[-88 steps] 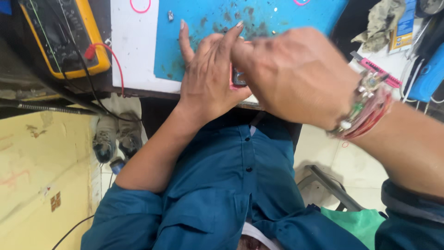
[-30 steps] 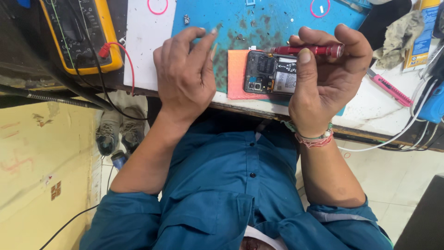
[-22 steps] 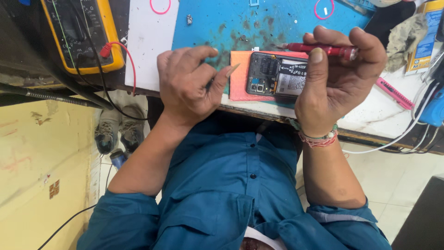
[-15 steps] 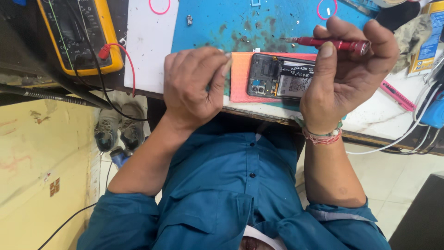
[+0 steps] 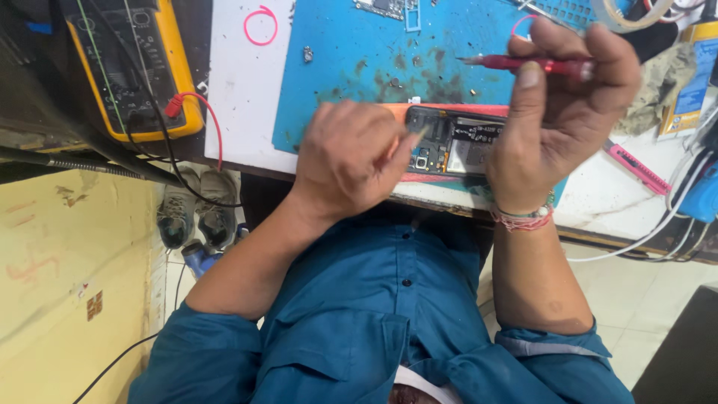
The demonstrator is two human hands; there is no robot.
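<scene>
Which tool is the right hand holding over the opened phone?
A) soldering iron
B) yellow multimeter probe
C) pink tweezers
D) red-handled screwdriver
D: the right hand pinches a red-handled screwdriver between thumb and fingers, tip pointing left above the opened phone on the blue work mat; the left hand rests at the phone's left end.

Your opened phone (image 5: 456, 146), back cover off and dark circuitry exposed, lies flat on an orange pad near the front edge of the blue mat. Your red-handled screwdriver (image 5: 535, 64) lies nearly level above it, tip pointing left.
</scene>
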